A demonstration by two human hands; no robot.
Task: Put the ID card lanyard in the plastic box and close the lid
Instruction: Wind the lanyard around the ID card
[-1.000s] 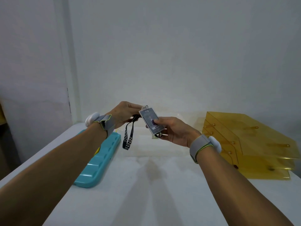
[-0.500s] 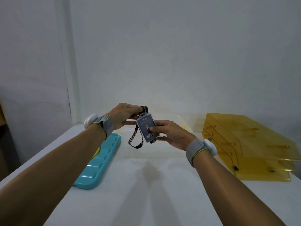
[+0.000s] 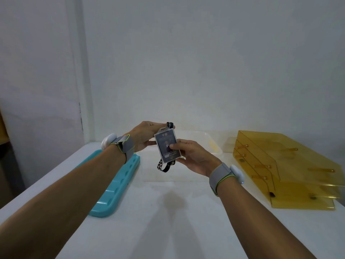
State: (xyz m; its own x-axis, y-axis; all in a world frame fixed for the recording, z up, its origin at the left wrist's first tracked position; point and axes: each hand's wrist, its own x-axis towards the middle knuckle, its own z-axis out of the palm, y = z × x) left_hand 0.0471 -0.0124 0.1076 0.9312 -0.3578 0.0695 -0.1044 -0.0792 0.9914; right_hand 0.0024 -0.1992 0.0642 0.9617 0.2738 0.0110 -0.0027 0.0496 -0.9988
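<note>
Both hands hold the ID card lanyard above the table. My right hand (image 3: 194, 157) pinches the clear card holder (image 3: 167, 147) with its dark card, upright and facing me. My left hand (image 3: 147, 135) grips the black patterned strap (image 3: 165, 166) at the holder's top; a short loop of strap hangs below the card. Behind and under the hands sits the clear plastic box (image 3: 211, 143), open, with a pale yellow piece at its right wall. The teal lid (image 3: 119, 178) lies flat on the table to the left of the box.
A stack of amber see-through paper trays (image 3: 283, 165) stands at the right on the white table (image 3: 168, 221). A white wall rises close behind the box. The table's left edge runs diagonally past the lid.
The card has turned upright and moved slightly toward me and left. The hanging strap loop has shortened as the left hand gathered it behind the card.
</note>
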